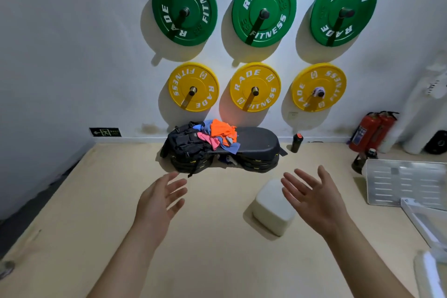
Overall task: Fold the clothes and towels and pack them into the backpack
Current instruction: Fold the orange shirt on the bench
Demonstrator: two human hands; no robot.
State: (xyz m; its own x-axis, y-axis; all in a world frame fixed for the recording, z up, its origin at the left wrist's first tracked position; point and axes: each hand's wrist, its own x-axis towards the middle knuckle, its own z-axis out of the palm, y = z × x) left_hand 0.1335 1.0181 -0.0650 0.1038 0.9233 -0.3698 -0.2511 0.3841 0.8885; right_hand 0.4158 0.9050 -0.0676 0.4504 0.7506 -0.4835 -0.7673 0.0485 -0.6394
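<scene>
A black backpack (pixel 186 144) leans on the left end of a low black bench (pixel 258 140) by the far wall. Beside it on the bench lies a loose pile of clothes: an orange piece (pixel 220 128) on top, a pink one (pixel 208 140) and a blue one (pixel 232 148) below. More fabric shows under the bench. My left hand (pixel 159 201) and my right hand (pixel 312 196) are raised in front of me, fingers spread, palms facing each other, holding nothing. Both are well short of the bench.
A white cube stool (pixel 273 208) stands on the beige floor just left of my right hand. A dark bottle (pixel 297 143) sits right of the bench. Fire extinguishers (pixel 370 132), a metal tray (pixel 406 182) and white frames fill the right side. Weight plates (pixel 255 87) hang on the wall.
</scene>
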